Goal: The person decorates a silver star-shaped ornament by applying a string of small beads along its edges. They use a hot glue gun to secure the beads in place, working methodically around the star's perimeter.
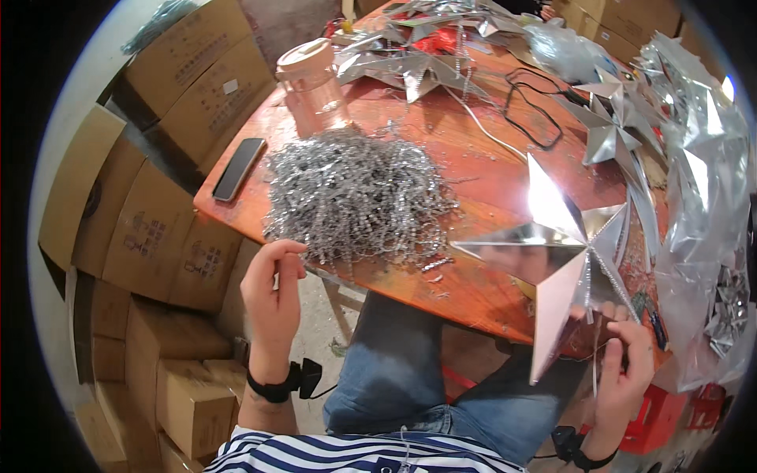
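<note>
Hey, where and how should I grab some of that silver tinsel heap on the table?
Probably best from your own side: pinch the loose strands at the near edge of the silver tinsel heap, which trail toward the edge of the table. The middle looks piled and tangled; your left hand is closest.

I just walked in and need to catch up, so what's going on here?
A person sits at a reddish table, right hand at the lower right of a silver star that juts past the near edge. The left hand, half curled, is beside a heap of silver strands. A phone lies left of the heap.
</note>
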The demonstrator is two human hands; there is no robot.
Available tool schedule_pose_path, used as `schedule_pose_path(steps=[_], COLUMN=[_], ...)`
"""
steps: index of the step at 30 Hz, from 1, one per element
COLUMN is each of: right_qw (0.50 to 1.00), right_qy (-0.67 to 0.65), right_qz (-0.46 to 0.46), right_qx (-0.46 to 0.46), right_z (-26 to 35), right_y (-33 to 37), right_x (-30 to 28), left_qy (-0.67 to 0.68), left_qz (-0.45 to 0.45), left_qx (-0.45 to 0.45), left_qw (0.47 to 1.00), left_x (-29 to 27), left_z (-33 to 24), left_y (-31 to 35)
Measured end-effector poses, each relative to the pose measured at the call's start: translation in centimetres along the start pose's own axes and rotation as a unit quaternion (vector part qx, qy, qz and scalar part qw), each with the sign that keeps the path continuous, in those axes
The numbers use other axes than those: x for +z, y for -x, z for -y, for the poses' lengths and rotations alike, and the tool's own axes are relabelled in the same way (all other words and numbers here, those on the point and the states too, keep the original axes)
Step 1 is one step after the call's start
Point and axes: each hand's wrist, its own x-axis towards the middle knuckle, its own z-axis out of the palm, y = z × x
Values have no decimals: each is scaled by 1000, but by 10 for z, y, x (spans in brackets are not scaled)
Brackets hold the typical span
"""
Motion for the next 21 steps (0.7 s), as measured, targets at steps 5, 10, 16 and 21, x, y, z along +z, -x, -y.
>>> schedule_pose_path(steps=[5,10,16,21], right_qw=[998,999,993,975], right_qy=[-54,-38,-38,-8], right_qz=[14,-21,-79,-94], right_qx=[41,-7,-73,-203], right_z=[-18,-27,-28,-13], right_y=[-4,10,40,38], right_x=[-5,-14,-26,-32], left_qy=[-91,-70,166,274], left_qz=[46,-12,25,128], left_qx=[129,50,-315,-356], left_qw=[986,996,934,884], left_x=[13,9,32,33], left_z=[-1,22,77,73], left_y=[0,17,57,73])
